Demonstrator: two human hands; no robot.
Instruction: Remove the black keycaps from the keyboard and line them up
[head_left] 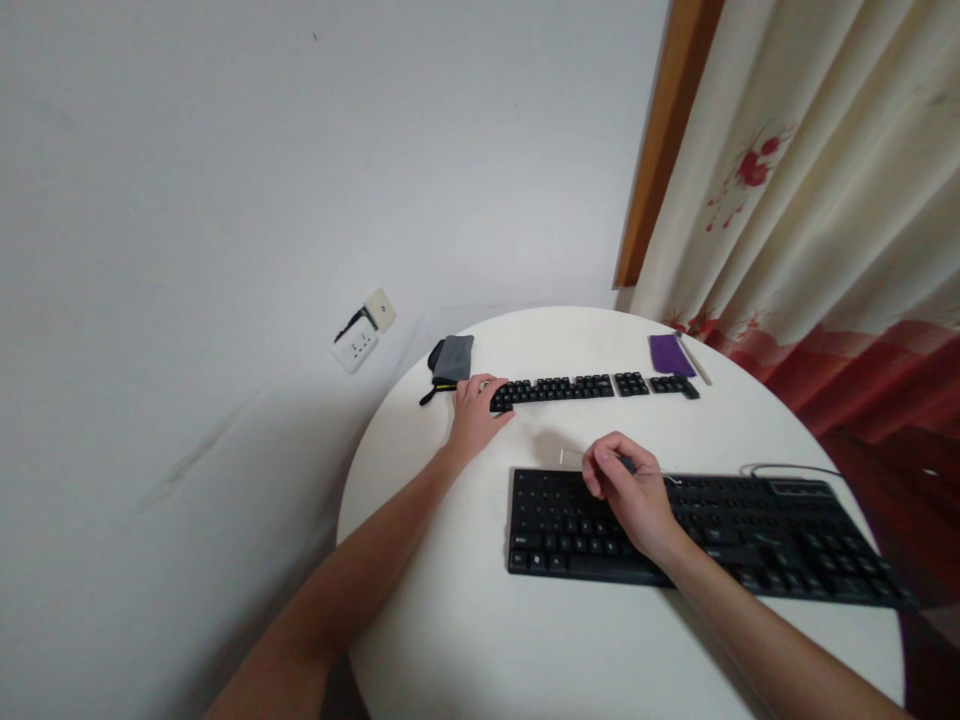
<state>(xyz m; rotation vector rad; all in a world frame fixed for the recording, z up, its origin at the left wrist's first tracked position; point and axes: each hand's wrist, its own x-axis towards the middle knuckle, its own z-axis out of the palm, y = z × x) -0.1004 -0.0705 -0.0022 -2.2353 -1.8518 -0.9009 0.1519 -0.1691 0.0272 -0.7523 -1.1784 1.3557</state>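
A wire keycap puller with a dark grip is pinched in my right hand, which hovers over the left half of a black keyboard. Bare-looking key positions show along the keyboard's upper rows, while printed keycaps still sit in the lower left rows. Farther back, loose black keycaps lie in lined-up rows on the white round table. My left hand rests at the left end of these rows, thumb below and fingers above, closed around a keycap there. Its fingertips partly cover that end.
Behind my left hand lies a grey pouch. A purple cloth and a thin brush-like stick lie at the back right. The keyboard's cable runs off the right edge. A wall with a socket borders the left, a curtain the right.
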